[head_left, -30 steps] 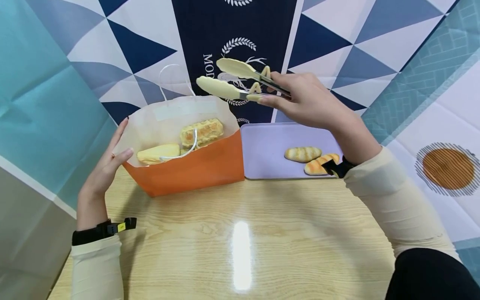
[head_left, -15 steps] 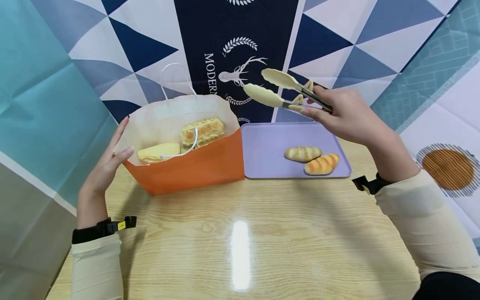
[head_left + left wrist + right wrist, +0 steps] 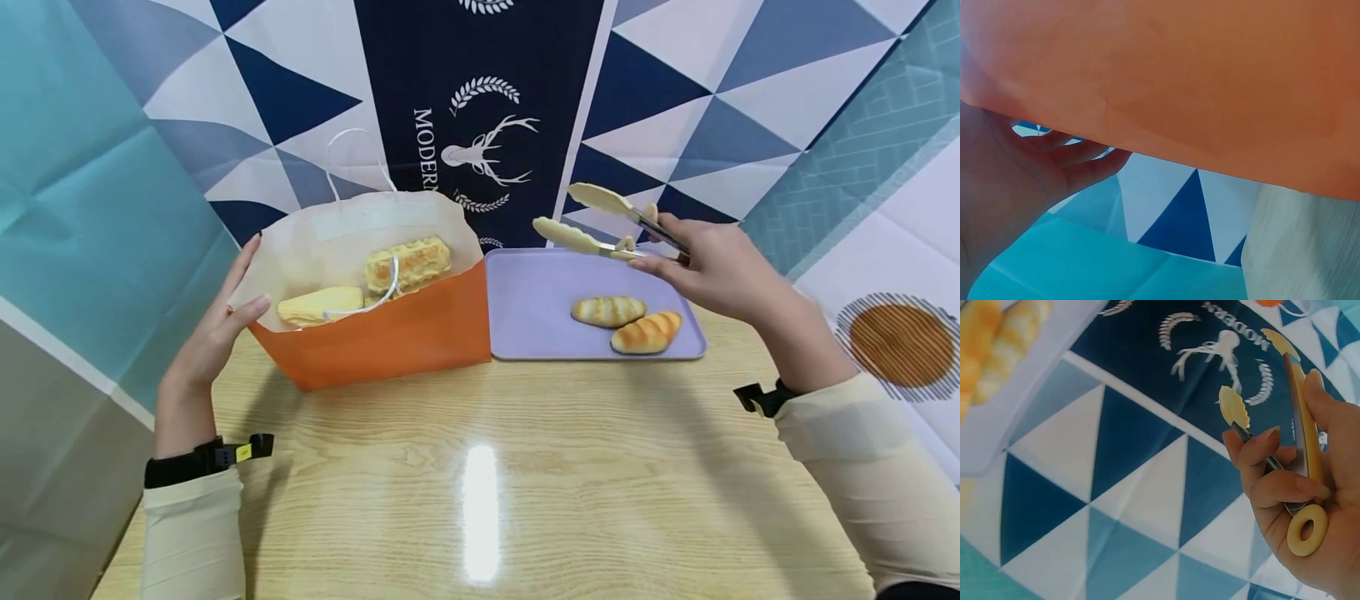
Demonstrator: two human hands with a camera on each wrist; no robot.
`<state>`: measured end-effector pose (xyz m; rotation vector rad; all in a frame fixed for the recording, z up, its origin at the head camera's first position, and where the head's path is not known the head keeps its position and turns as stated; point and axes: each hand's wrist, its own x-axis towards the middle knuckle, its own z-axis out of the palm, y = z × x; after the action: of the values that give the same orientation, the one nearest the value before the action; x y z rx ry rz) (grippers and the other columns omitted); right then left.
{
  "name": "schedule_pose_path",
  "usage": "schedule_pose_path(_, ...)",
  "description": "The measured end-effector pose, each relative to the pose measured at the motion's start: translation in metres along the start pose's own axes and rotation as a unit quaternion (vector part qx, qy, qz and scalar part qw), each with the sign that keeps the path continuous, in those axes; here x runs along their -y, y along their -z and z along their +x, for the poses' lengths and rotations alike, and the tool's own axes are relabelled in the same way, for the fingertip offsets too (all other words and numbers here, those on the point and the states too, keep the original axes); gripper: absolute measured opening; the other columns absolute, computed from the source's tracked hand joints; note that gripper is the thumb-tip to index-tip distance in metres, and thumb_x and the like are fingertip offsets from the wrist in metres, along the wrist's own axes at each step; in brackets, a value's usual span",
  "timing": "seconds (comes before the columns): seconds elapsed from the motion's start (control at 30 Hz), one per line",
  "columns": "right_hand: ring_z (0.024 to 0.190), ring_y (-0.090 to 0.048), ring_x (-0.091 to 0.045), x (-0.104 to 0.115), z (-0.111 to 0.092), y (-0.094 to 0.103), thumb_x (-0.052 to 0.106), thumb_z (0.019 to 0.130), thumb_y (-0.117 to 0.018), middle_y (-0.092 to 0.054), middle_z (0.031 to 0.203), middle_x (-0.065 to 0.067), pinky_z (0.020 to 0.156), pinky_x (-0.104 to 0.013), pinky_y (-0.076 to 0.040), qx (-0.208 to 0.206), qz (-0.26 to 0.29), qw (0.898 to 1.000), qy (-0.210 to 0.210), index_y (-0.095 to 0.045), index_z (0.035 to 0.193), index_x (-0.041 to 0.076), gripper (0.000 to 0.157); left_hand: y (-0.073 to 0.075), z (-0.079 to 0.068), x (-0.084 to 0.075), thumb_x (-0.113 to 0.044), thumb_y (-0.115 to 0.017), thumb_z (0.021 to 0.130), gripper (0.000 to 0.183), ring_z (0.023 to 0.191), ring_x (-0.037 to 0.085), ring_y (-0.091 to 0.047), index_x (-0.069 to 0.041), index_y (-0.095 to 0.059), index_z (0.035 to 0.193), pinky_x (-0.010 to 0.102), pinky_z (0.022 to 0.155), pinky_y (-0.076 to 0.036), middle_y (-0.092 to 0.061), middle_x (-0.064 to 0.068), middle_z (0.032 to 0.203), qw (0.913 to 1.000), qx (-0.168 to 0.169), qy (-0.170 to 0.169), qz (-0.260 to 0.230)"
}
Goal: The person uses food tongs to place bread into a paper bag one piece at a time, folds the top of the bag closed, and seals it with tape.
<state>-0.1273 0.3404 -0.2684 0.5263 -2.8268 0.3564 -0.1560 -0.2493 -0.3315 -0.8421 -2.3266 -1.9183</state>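
Note:
My left hand (image 3: 206, 342) holds the left side of an orange paper bag (image 3: 390, 342), thumb over its rim; in the left wrist view its fingers (image 3: 1088, 165) pass partly behind the bag. Inside lie a bumpy golden bread piece (image 3: 408, 262) and a smooth pale-yellow one (image 3: 321, 306). My right hand (image 3: 720, 267) grips metal tongs (image 3: 660, 233) with cream tips; the tips stand apart with nothing between them. Below and left of that hand, a pale striped bread roll (image 3: 609, 311) and a golden scored roll (image 3: 647, 332) lie side by side on a lilac tray (image 3: 525, 312).
The tray stands against the bag's right side on a wood-grain table (image 3: 390, 483). White cord handles (image 3: 352, 132) rise from the bag's back and droop over its front rim. A patterned cloth (image 3: 480, 150) hangs close behind everything.
My right hand has moved right and down with the tongs, from above the bag to above the tray. The left hand and the bag have stayed nearly in place.

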Motion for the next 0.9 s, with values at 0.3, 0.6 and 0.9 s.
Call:
schedule_pose_path(0.3, 0.066, -0.062, -0.028, -0.019, -0.011, -0.023, 0.047, 0.09, -0.067, -0.069, 0.095, -0.022, 0.062, -0.049, -0.053, 0.031, -0.025, 0.999, 0.024, -0.047, 0.141, -0.009, 0.079, -0.001, -0.001, 0.0, -0.009, -0.04, 0.099, 0.07, 0.146, 0.012, 0.005, -0.022, -0.009, 0.161, 0.069, 0.107, 0.02, 0.003, -0.003, 0.166, 0.9996, -0.005, 0.009, 0.025)
schedule_pose_path(0.6, 0.097, -0.065, -0.041, -0.038, -0.021, -0.044, 0.044, 0.088, -0.071, -0.066, 0.119, -0.031, 0.079, -0.059, -0.053, 0.046, -0.03, 0.998, 0.042, -0.05, 0.137, -0.013, 0.078, 0.0, -0.001, 0.0, -0.007, -0.04, 0.099, 0.071, 0.147, 0.014, 0.003, -0.022, -0.009, 0.161, 0.066, 0.109, 0.018, 0.003, 0.0, 0.166, 1.0, -0.002, 0.006, 0.005)
schedule_pose_path(0.9, 0.098, -0.065, -0.041, -0.053, -0.033, -0.066, 0.047, 0.088, -0.069, -0.067, 0.12, -0.028, 0.082, -0.059, -0.052, 0.092, -0.022, 0.995, 0.017, -0.053, 0.137, -0.009, 0.076, -0.001, -0.001, 0.001, -0.009, -0.041, 0.099, 0.07, 0.146, 0.013, 0.004, -0.025, -0.01, 0.161, 0.069, 0.108, 0.019, 0.002, -0.004, 0.166, 0.9998, -0.005, 0.013, 0.017)
